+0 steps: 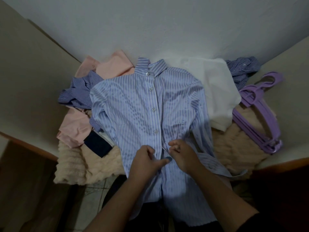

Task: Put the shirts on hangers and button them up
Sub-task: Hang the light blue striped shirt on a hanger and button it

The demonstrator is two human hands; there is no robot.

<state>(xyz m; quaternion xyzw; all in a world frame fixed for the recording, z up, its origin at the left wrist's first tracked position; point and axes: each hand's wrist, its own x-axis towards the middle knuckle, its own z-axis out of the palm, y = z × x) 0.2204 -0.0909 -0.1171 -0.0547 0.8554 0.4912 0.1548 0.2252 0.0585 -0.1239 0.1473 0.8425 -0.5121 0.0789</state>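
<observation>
You have a striped shirt (pixel 133 104) of smooth cloth with a faint sheen and glossy buttons (pixel 153 110). Under it lies a shaggy, matt blanket (pixel 80 166). At three o'clock the hangers (pixel 257 118) look like smooth plastic. The white shirt (pixel 215 91) is matt cloth.

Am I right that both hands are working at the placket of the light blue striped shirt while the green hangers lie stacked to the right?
Not quite: the hangers are purple, not green, as the head view shows. Both the left hand and the right hand do work at the light blue striped shirt.
</observation>
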